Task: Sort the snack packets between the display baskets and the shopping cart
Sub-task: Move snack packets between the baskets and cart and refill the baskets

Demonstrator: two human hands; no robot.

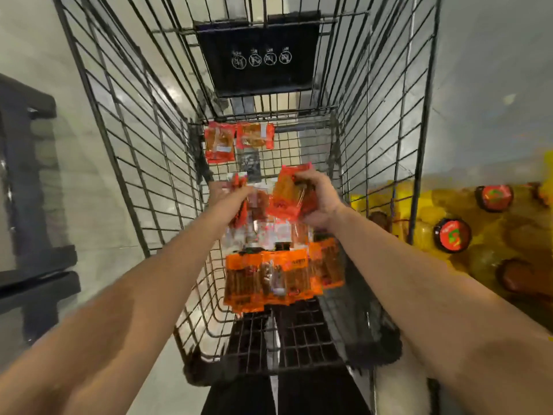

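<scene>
So I'm looking straight down into the cart (pixel 386 121), both arms reaching in: my right hand (pixel 318 202) has its grip curled round a red packet (pixel 288 194), and my left hand (pixel 223 190) is gripping another packet (pixel 239 202) edge-on, though that side is pretty blurry. Just below the hands a pale stack (pixel 263 232) sits on the cart floor, with an orange pile (pixel 281 277) nearer me. Two more red ones (pixel 238 140) lie at the far end under the black flap (pixel 257 55), and yellow display stuff (pixel 466 235) shows outside the right wall.
</scene>
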